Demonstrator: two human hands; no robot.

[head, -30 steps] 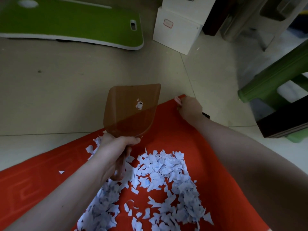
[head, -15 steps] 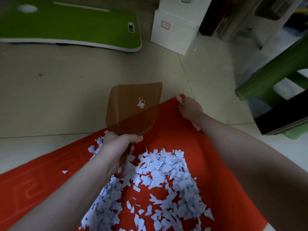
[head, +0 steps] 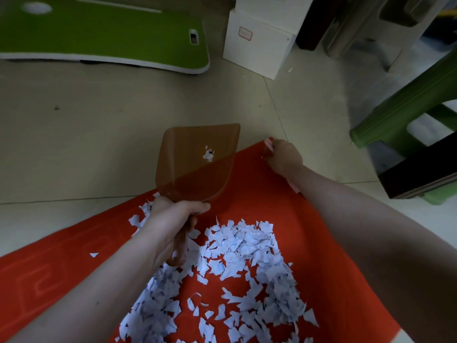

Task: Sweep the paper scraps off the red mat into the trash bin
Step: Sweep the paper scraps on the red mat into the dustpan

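Observation:
A red mat point(head: 329, 246) lies on the tiled floor. A heap of white paper scraps point(head: 237, 263) covers its middle. My left hand point(head: 170, 224) grips the handle of a translucent brown dustpan point(head: 197, 162), raised over the mat's far edge with one scrap stuck inside it. My right hand point(head: 284, 157) is at the mat's far corner, curled round a pink-handled tool point(head: 269, 144) whose ends stick out above the fingers and below the wrist. No trash bin is in view.
A green board point(head: 103, 33) lies on the floor at the far left. White boxes point(head: 257, 45) stand at the back. A green stool point(head: 405, 115) and a dark block point(head: 420, 174) stand close on the right.

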